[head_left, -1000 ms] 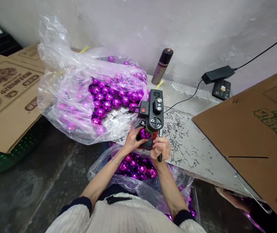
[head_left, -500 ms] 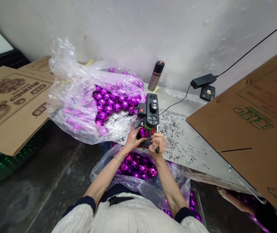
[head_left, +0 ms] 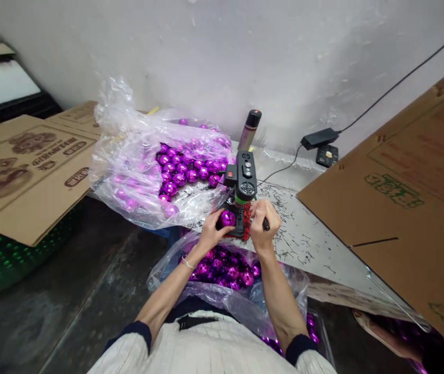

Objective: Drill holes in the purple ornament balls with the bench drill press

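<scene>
A shiny purple ball [head_left: 228, 218] with a faceted surface is pinched between the thumb and fingers of my left hand [head_left: 211, 231]. It is just in front of a small black bench machine [head_left: 246, 179] with round vents and a green ring low on its head. My right hand [head_left: 265, 224] is wrapped round a black-tipped lever handle [head_left: 266, 224] to the right of the machine. Red material [head_left: 246, 221] lies along the right side of the machine's base. Below my wrists, an open plastic bag [head_left: 222, 297] holds many more purple balls [head_left: 229, 270].
A large clear bag [head_left: 128, 150] of purple balls spreads over the table's left. Small black bits litter the white tabletop [head_left: 319, 244]. A spray can [head_left: 250, 130] and a power adapter [head_left: 320, 138] are near the wall. Cardboard boxes [head_left: 408, 208] flank both sides.
My left hand has drawn the ball out from under the machine's head, towards me and slightly left. My right hand has swung right with the lever handle. The view has shifted a little.
</scene>
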`<state>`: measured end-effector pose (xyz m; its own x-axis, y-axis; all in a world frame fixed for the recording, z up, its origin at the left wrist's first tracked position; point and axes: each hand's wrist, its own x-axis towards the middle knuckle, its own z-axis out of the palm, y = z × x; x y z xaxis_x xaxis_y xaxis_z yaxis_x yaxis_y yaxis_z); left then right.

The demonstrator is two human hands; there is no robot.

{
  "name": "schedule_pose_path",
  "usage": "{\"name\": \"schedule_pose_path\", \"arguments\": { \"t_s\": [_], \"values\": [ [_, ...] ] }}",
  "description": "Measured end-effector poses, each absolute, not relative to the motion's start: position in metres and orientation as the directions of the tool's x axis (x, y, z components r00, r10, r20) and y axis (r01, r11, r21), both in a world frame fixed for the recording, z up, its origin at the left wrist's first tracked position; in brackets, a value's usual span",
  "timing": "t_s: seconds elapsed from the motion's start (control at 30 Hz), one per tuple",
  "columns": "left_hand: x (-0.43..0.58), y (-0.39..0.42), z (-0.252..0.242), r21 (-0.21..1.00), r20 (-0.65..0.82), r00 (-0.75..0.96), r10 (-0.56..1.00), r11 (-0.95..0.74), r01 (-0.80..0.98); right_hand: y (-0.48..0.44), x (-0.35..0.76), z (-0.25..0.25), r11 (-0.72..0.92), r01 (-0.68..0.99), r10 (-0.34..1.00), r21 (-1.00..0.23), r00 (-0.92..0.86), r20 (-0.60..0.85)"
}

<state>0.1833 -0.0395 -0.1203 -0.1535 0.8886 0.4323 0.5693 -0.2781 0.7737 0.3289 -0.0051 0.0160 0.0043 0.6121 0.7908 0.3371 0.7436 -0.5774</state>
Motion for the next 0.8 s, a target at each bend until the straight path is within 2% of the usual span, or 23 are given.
{"name": "schedule_pose_path", "arguments": {
  "t_s": [0.1,0.17,0.23,0.37,0.43,0.5,0.57,0.63,0.73,0.8],
  "values": [
    [0.178,-0.092,-0.128,0.68,0.48,0.009,0.877,-0.379,0.628,-0.006,0.33,0.004,0.77,0.339,0.575,-0.541,0.0,0.818],
    [0.176,-0.119,-0.135,0.624,0.457,0.108,0.883,-0.405,0.669,-0.006,0.33,-0.005,0.783,0.341,0.549,-0.52,0.014,0.836],
    [0.17,-0.129,-0.137,0.59,0.436,0.124,0.891,-0.388,0.708,-0.006,0.329,-0.012,0.781,0.341,0.547,-0.524,0.033,0.837],
    [0.125,-0.094,-0.106,0.527,0.532,-0.035,0.846,-0.298,0.796,-0.006,0.329,-0.015,0.769,0.337,0.566,-0.543,0.035,0.824],
    [0.088,-0.061,-0.079,0.493,0.559,-0.156,0.814,-0.176,0.852,-0.007,0.33,-0.015,0.773,0.345,0.56,-0.533,0.026,0.828],
    [0.052,-0.029,-0.056,0.453,0.488,-0.254,0.835,0.007,0.891,-0.007,0.33,-0.014,0.775,0.36,0.551,-0.519,0.016,0.834],
    [0.026,-0.004,-0.043,0.38,0.336,-0.344,0.877,0.209,0.901,-0.008,0.33,-0.012,0.781,0.367,0.541,-0.505,0.006,0.841],
    [0.014,0.012,-0.041,0.289,0.199,-0.401,0.894,0.337,0.896,-0.008,0.329,-0.01,0.793,0.36,0.526,-0.49,-0.001,0.851],
    [0.014,0.021,-0.046,0.227,0.126,-0.414,0.902,0.38,0.897,-0.009,0.328,-0.008,0.803,0.348,0.517,-0.484,-0.003,0.856],
    [0.018,0.02,-0.048,0.265,0.127,-0.413,0.902,0.37,0.89,-0.009,0.328,-0.008,0.797,0.348,0.529,-0.494,-0.005,0.849]
  ]
}}
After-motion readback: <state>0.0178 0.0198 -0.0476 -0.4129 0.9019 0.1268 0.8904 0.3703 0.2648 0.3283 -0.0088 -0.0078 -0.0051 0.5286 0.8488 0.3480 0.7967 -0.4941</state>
